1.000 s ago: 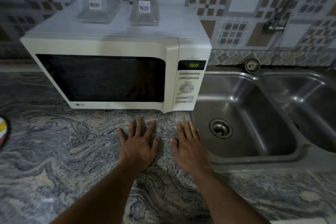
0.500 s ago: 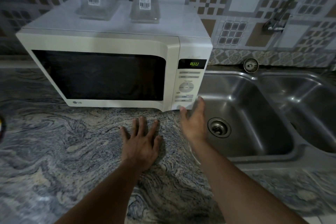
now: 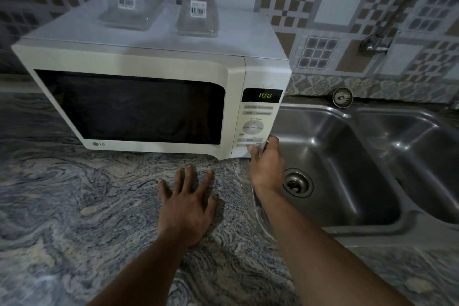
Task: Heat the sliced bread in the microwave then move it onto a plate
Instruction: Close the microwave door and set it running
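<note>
Head view is looking down at a white LG microwave that is sitting on a marbled countertop, just beside a steel double sink. The door is closed and its window is showing only black, so the sliced bread is not visible; I cannot tell whether it is lying inside. No plate is showing either.

The right hand is reaching to the bottom of the control panel. Its thumb is pressing on the lowest buttons while the fingers are curling round the oven's right edge, pinching the corner, probably so the push is not sliding the oven back. The left hand is lying flat on the countertop in front of the door, fingers spread and holding nothing, likely steadying the person as they are leaning in.

The display is glowing with green digits, too blurred to read surely. This looks like the starting or door-release step, though which button is being pressed is unclear.

Two clear containers with barcode labels are standing on top of the microwave, out of the way.
</note>
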### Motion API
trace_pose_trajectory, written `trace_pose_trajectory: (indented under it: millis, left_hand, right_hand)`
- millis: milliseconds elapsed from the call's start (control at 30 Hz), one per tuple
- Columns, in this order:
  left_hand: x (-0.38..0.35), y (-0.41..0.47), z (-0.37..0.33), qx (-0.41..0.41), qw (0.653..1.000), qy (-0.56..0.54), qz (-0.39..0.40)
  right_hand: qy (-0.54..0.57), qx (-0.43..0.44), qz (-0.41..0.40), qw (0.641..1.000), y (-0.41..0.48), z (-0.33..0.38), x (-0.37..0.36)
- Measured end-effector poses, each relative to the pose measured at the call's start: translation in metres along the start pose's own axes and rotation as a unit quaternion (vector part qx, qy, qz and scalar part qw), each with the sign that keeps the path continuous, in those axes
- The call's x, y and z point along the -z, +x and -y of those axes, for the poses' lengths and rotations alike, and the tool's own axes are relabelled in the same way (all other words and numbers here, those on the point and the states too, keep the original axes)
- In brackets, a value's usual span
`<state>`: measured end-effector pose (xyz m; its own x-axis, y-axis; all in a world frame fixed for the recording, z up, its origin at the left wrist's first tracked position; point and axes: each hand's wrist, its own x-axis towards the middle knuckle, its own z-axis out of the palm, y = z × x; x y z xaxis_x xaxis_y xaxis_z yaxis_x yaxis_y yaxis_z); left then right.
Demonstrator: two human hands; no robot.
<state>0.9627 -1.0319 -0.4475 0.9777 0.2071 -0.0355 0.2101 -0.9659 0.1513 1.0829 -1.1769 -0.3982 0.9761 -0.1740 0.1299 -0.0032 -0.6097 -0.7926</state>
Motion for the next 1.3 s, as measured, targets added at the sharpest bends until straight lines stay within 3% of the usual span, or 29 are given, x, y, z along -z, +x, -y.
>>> trace_pose_trajectory:
  millis: [200, 333, 467, 567, 700, 833, 1033, 1167, 1300]
  left_hand:
    - [-0.001, 0.000, 0.001, -0.001, 1.000, 0.005, 0.000]
    - [0.001, 0.000, -0.001, 0.003, 1.000, 0.005, 0.016]
    - [0.014, 0.006, -0.007, 0.011, 0.999, 0.012, 0.043]
    - [0.037, 0.013, -0.018, 0.030, 0.996, -0.084, -0.007]
    - [0.072, 0.033, -0.044, 0.033, 0.945, -0.289, -0.151]
    - [0.109, 0.055, -0.068, 0.018, 0.905, -0.367, -0.212]
    - [0.142, 0.067, -0.084, 0.042, 0.852, -0.466, -0.236]
    - [0.152, 0.068, -0.080, 0.057, 0.863, -0.459, -0.201]
    - [0.159, 0.066, -0.078, 0.056, 0.884, -0.428, -0.183]
  right_hand:
    - [0.022, -0.034, 0.007, 0.999, 0.003, 0.005, 0.009]
    - [0.001, -0.034, 0.060, 0.998, 0.004, 0.015, 0.018]
    - [0.000, 0.027, 0.059, 0.998, -0.001, 0.034, 0.041]
    - [0.045, 0.075, 0.022, 0.996, -0.003, 0.056, 0.057]
    - [0.041, 0.111, -0.007, 0.993, 0.005, 0.085, 0.075]
    - [-0.082, 0.197, -0.002, 0.977, 0.018, 0.116, 0.095]
    - [-0.288, 0.303, 0.080, 0.905, 0.052, 0.140, 0.103]
    - [-0.338, 0.334, 0.126, 0.871, 0.062, 0.140, 0.104]
    - [-0.326, 0.321, 0.139, 0.878, 0.059, 0.146, 0.110]
